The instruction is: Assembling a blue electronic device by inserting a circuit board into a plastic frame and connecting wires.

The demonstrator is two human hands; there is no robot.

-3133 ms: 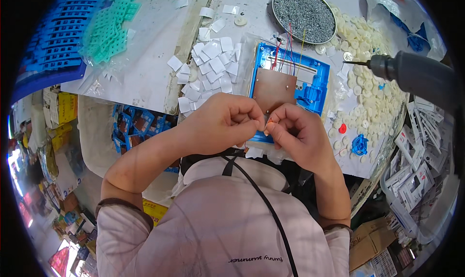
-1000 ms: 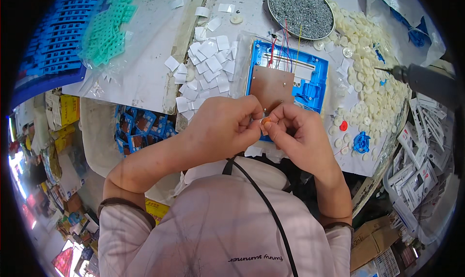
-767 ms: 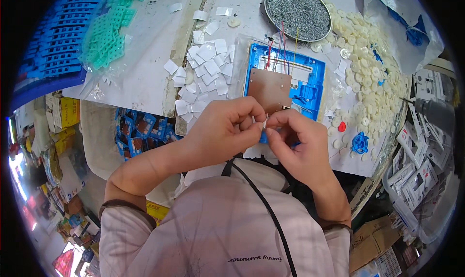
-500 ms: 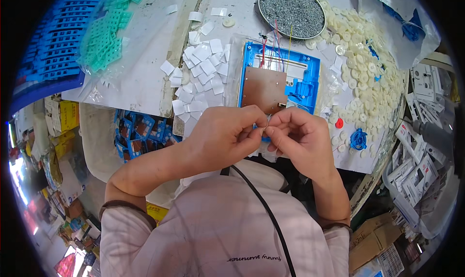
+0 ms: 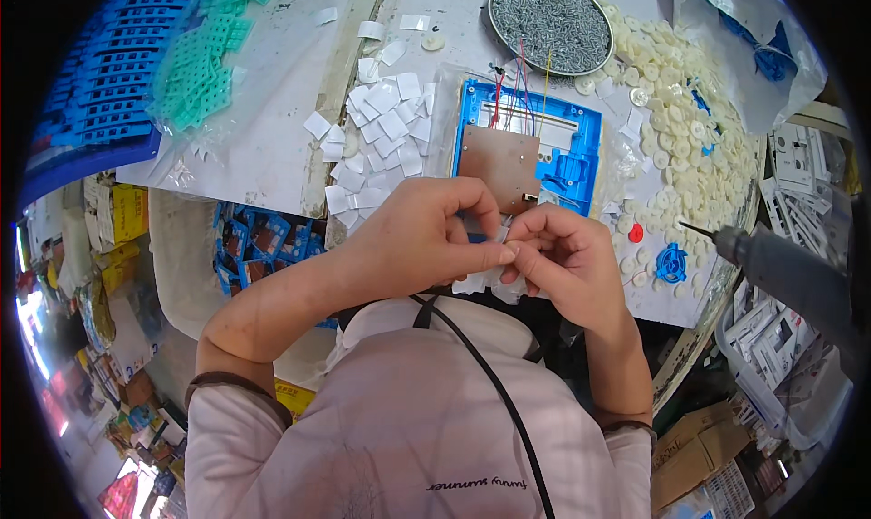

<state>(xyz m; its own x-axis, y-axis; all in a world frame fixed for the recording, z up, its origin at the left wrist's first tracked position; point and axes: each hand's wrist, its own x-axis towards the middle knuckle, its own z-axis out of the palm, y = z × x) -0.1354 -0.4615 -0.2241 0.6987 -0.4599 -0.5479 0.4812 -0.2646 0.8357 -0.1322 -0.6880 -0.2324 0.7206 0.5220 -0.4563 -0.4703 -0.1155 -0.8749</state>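
My left hand and my right hand meet fingertip to fingertip just in front of a blue plastic housing. Thumb and forefinger are pinched on both hands; whatever lies between them is too small and too covered to name. A brown circuit board rests over the housing's left part, its near edge close to my fingers. Thin red, blue and yellow wires rise from the board's far side. Clear plastic film lies under the housing.
White square pieces lie left of the housing. Behind it stands a round tray of screws. White plastic discs spread to the right, near an electric screwdriver. A bin of blue assemblies sits lower left; green parts lie far left.
The fingers of my left hand have shifted slightly and still meet those of my right. The electric screwdriver has swung left, its tip now over the table's right edge.
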